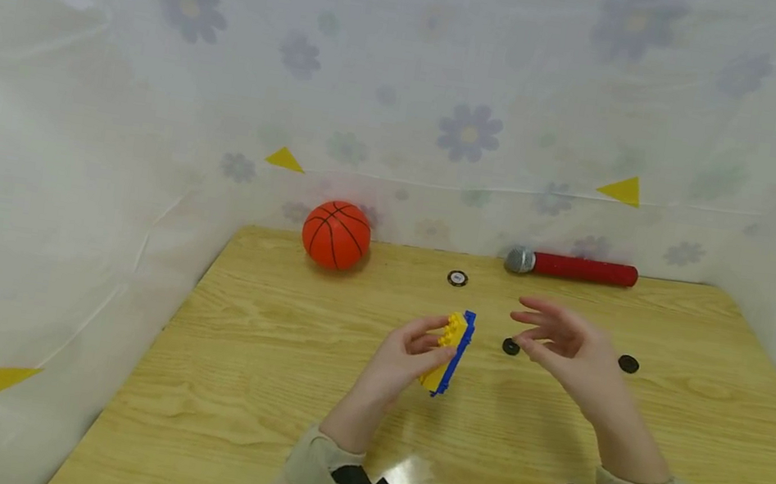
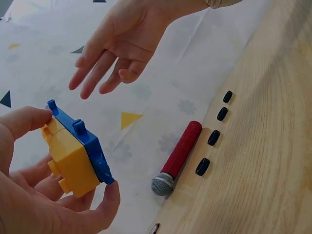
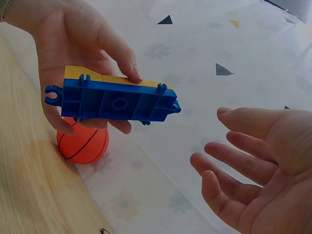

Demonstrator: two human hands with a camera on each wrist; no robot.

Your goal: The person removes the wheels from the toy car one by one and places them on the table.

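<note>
The left hand (image 1: pixel 409 354) grips a toy block (image 1: pixel 450 352) — a blue base plate with yellow bricks on it — thumb on one edge and fingers curled round the other, lifted clear of the table (image 1: pixel 267 357) near its middle. The block's long axis runs roughly away from the person, and its blue underside faces the right hand (image 1: pixel 562 348). That hand hovers just beside the block, to its right, fingers straight and spread, palm turned toward it, holding nothing; there is a clear gap between fingertips and block. The left hand has the block, so the right is merely the near one. Counted: one block, four small black wheels (image 2: pixel 213 137) in a row by the wrist view, one red microphone (image 1: pixel 574 268), one basketball (image 1: pixel 336 235) and one small ring-shaped piece (image 1: pixel 457 278) at the back.
</note>
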